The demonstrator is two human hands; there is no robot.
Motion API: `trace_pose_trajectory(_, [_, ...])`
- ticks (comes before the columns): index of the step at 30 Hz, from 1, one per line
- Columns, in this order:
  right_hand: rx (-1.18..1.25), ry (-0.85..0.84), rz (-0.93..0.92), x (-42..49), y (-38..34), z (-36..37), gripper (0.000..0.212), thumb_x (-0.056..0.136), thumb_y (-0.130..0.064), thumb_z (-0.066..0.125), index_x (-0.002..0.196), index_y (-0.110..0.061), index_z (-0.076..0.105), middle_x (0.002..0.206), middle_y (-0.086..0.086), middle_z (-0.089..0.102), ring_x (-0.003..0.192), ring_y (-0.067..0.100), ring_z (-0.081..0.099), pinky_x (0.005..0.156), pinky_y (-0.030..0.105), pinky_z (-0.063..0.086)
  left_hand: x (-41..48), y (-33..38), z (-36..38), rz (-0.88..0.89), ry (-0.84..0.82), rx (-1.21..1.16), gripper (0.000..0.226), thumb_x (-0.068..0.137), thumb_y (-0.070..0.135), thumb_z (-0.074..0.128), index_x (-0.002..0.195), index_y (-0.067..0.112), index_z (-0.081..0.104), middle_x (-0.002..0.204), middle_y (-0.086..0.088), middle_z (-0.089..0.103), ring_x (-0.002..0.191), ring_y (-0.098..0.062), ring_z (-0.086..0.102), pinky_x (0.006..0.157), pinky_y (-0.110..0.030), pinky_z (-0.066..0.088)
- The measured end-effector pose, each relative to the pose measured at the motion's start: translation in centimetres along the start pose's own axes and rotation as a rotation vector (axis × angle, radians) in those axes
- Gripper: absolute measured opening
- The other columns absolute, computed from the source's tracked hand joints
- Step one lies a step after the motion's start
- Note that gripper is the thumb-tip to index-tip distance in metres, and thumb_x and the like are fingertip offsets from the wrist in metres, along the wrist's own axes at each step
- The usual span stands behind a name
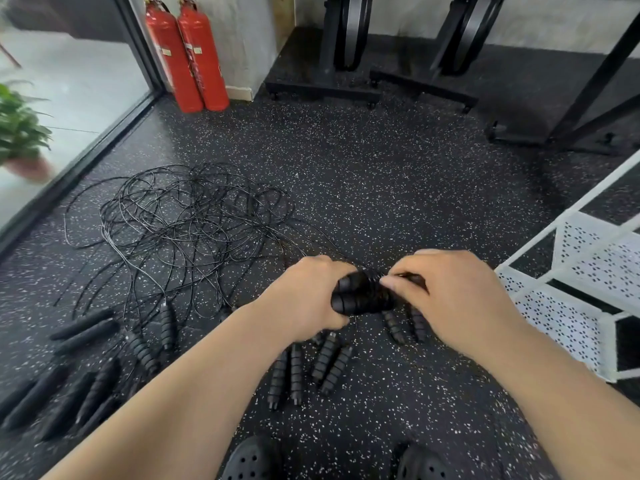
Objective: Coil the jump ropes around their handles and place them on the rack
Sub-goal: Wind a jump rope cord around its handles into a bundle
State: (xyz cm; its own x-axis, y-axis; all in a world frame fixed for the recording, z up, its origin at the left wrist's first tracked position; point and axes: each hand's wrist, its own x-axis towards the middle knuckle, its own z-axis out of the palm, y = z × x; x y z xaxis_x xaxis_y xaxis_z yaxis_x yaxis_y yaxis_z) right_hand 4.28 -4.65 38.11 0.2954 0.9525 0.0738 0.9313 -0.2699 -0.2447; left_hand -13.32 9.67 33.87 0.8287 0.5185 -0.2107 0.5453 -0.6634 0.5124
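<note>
My left hand (pixel 308 296) grips a pair of black ribbed jump-rope handles (pixel 356 299) held side by side above the speckled floor. My right hand (pixel 446 292) pinches the thin black rope (pixel 375 273) against those handles, where some turns of rope lie around them. A large tangle of thin black ropes (pixel 187 230) spreads over the floor to the left. Several more black handles (pixel 298 372) lie on the floor below my hands and off to the left. The white perforated rack (pixel 568 317) stands at the right.
Two red fire extinguishers (pixel 188 57) stand against the far wall beside a glass door. Black exercise machines (pixel 346 46) stand at the back, with a black frame at right. A potted plant (pixel 17 133) is behind the glass. My black shoes (pixel 252 460) show at the bottom.
</note>
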Motion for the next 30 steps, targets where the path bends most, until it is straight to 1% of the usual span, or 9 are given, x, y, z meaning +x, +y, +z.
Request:
trace_pose_trajectory(5, [0.209,-0.076,0.086,0.6,2.2,-0.2,0.019,0.091,-0.062,0.069,0.092,-0.045,0.078,0.082,-0.027,0.072,0.08,-0.005,0.066,0.081,0.034,0.057,-0.6,1.5,0.0,0.217,-0.058,0.005,0.055,0.077,0.027,0.089,0.126,0.033,0.065,0.105,0.015,0.058,0.099,-0.008,0.056,0.091,-0.032,0.05])
trace_pose_trajectory(10, [0.584,-0.204,0.177,0.8,3.5,-0.8,0.011,0.085,-0.051,0.082,0.087,-0.04,0.082,0.088,-0.019,0.078,0.085,-0.001,0.07,0.086,0.033,0.053,-1.2,2.2,-1.0,0.25,-0.079,-0.127,0.064,0.077,0.025,0.09,0.133,0.037,0.061,0.111,0.022,0.062,0.101,0.003,0.055,0.088,-0.015,0.041])
trace_pose_trajectory(16, [1.082,-0.419,0.316,0.8,3.9,-1.5,0.026,0.091,-0.04,0.075,0.094,-0.015,0.08,0.091,0.006,0.077,0.081,0.022,0.07,0.079,0.037,0.054,-2.1,3.0,-2.4,0.168,-0.199,-0.532,0.07,0.077,0.01,0.094,0.128,0.034,0.052,0.117,0.015,0.072,0.11,-0.012,0.068,0.105,-0.034,0.051])
trace_pose_trajectory(18, [1.176,-0.371,0.359,0.8,3.5,-0.9,0.022,0.099,-0.029,0.071,0.084,-0.014,0.078,0.083,0.008,0.074,0.078,0.023,0.065,0.083,0.04,0.056,-2.1,2.9,-2.7,0.157,-0.179,-0.653,0.066,0.079,0.009,0.093,0.128,0.029,0.053,0.121,0.009,0.074,0.117,-0.02,0.07,0.11,-0.047,0.052])
trace_pose_trajectory(20, [1.037,-0.229,0.413,0.9,2.9,0.4,0.028,0.104,-0.01,0.057,0.081,-0.006,0.074,0.083,0.021,0.073,0.08,0.023,0.061,0.091,0.041,0.054,-1.9,2.6,-2.9,0.12,-0.111,-0.742,0.064,0.081,0.01,0.092,0.129,0.027,0.054,0.124,0.006,0.075,0.118,-0.019,0.072,0.109,-0.049,0.054])
trace_pose_trajectory(21, [0.932,-0.183,0.439,0.9,2.5,1.1,0.03,0.105,-0.006,0.052,0.081,-0.002,0.069,0.08,0.024,0.071,0.077,0.022,0.057,0.086,0.038,0.051,-1.7,2.5,-2.9,0.091,-0.067,-0.763,0.062,0.082,0.011,0.092,0.128,0.027,0.055,0.123,0.008,0.076,0.115,-0.015,0.073,0.107,-0.042,0.055])
trace_pose_trajectory(24, [0.671,-0.159,0.367,0.9,1.0,2.9,0.037,0.11,-0.021,0.051,0.075,-0.015,0.061,0.056,0.0,0.062,0.051,0.017,0.052,0.059,0.034,0.043,-1.1,1.9,-2.2,-0.007,0.101,-0.738,0.057,0.082,0.018,0.093,0.124,0.03,0.055,0.115,0.016,0.077,0.102,0.0,0.073,0.088,-0.012,0.052])
trace_pose_trajectory(27, [0.537,-0.287,0.192,0.5,-0.2,4.1,0.023,0.112,-0.033,0.049,0.095,-0.032,0.064,0.068,-0.002,0.07,0.052,0.011,0.061,0.053,0.034,0.049,-0.3,0.6,-1.0,-0.073,0.262,-0.582,0.064,0.076,0.026,0.097,0.121,0.037,0.053,0.113,0.017,0.072,0.101,0.001,0.068,0.083,-0.014,0.047])
trace_pose_trajectory(30, [0.33,-0.361,0.092,-0.1,-1.3,4.3,0.014,0.111,-0.036,0.049,0.117,-0.035,0.062,0.075,-0.007,0.067,0.062,0.007,0.061,0.056,0.027,0.044,0.1,-0.2,-0.3,-0.176,0.306,-0.456,0.07,0.076,0.029,0.096,0.125,0.035,0.047,0.111,0.019,0.064,0.098,0.002,0.061,0.074,-0.009,0.04])
